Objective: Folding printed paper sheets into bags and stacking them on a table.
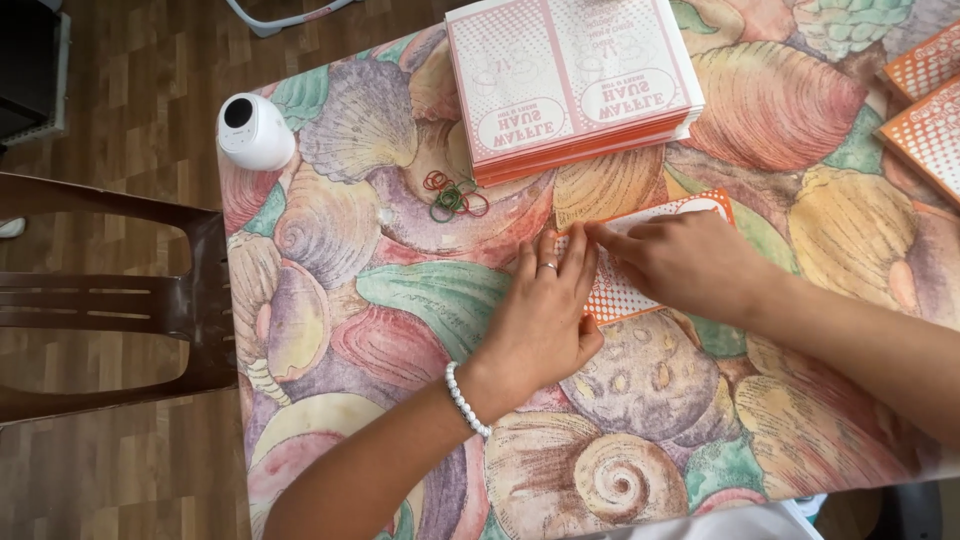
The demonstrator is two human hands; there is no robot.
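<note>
Orange-and-white dotted card [640, 290] flat on shell-print tablecloth [400, 300], mid-table, mostly covered by both hands. Left hand [540, 320] palm down, fingers straight and together, pressing card's left edge; ring on one finger, white bead bracelet [466, 400] at wrist. Right hand [690, 262] flat on top, fingers extended leftward, pinning card, not curled round it. Stack of pink-and-orange flat cartons [570, 85] at far edge. More orange cards [930, 110] far right. Rubber bands [452, 196] just beside stack. White round camera [254, 132] at table corner.

White cam [255, 131], rubber bands [455, 195], brown chair [120, 305], stack of cards [570, 80]
</note>
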